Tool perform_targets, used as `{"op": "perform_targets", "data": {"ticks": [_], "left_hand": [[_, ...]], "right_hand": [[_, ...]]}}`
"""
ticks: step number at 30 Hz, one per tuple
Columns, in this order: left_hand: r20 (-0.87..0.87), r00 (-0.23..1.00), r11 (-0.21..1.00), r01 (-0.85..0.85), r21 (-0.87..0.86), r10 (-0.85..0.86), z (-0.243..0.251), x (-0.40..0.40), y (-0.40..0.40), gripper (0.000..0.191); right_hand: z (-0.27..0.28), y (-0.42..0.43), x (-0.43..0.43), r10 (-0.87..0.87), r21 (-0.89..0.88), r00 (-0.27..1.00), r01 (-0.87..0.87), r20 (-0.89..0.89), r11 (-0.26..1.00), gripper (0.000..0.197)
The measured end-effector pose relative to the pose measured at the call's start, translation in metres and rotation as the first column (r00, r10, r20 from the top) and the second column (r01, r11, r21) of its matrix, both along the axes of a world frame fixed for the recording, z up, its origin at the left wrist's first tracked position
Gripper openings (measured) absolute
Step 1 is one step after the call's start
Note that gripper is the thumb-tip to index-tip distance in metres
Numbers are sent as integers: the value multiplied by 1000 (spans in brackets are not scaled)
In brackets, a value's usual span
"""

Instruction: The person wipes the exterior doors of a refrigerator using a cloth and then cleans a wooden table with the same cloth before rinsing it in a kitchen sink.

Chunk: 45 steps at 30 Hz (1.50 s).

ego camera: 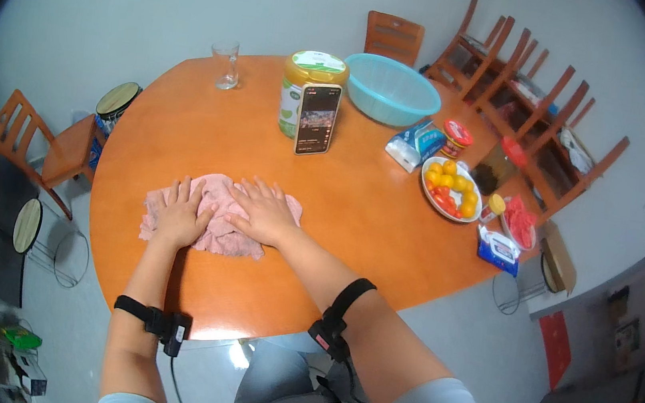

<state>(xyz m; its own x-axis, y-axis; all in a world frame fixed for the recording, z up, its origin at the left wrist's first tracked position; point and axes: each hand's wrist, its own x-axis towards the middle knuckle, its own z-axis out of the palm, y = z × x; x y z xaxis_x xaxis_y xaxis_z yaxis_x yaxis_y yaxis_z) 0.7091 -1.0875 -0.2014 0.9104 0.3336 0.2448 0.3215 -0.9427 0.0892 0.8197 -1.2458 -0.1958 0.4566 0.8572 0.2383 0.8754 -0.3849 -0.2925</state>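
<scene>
A crumpled pink cloth (227,241) lies on the orange-brown wooden table (350,223) in front of me. My left hand (181,214) rests palm down on its left part, fingers spread. On the right part of the same cloth my right hand (263,213) lies flat, its fingers also apart. Neither hand grips the cloth; both press or rest on top of it. Beyond the hands, a smartphone (316,121) with a lit screen leans upright against a large gold-lidded can (291,101).
A glass mug (227,69) stands at the back left, a blue plastic basin (393,92) at the back. To the right are a tissue pack (417,145), a bowl of fruit (450,190), wet wipes (499,250) and a red-lidded tub (456,139). Wooden chairs (72,152) surround the table.
</scene>
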Motion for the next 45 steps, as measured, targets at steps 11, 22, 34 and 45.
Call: {"op": "perform_targets", "data": {"ticks": [11, 22, 34, 45], "left_hand": [[-132, 977, 983, 156, -99, -169, 17, -98, -79, 66], [-138, 980, 985, 125, -122, -142, 26, -69, -53, 56], [219, 961, 756, 271, -596, -172, 20, -38, 22, 48], [-280, 854, 81, -273, -959, -438, -22, -250, -114, 8]], "right_hand": [[4, -100, -55, 295, 5, 956, -295, 8, 956, 68], [-8, -49, -25, 311, 81, 950, -311, 9, 947, 57], [31, -34, 8, 181, 165, 888, -122, -423, 979, 53], [-21, -333, -112, -196, -350, 346, -467, -917, 812, 26]]}}
